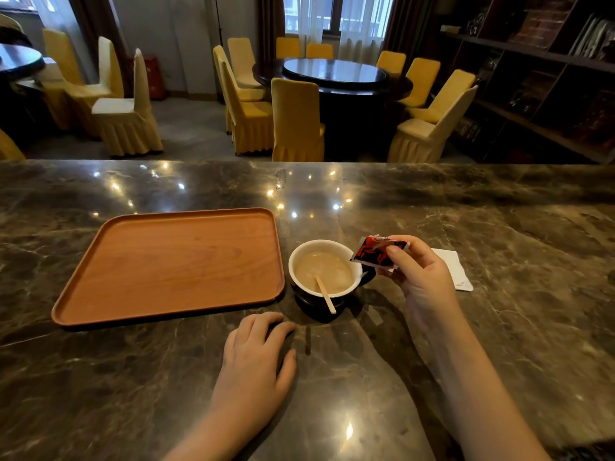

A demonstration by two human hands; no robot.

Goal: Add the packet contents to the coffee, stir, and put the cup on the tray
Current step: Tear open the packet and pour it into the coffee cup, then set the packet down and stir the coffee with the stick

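A cup (299, 257), white inside and dark outside, stands on the marble counter just right of the wooden tray (100, 304). It holds milky coffee, and a wooden stir stick (326, 294) leans in it over the near rim. My right hand (419, 277) pinches a torn red and black packet (374, 252), tilted above the cup's right rim. My left hand (256, 354) rests flat on the counter in front of the cup, fingers apart, holding nothing.
A white napkin (456, 267) lies on the counter to the right, partly behind my right hand. The counter's far edge (299, 162) drops to a dining room with yellow covered chairs (296, 121) and a round table (336, 74).
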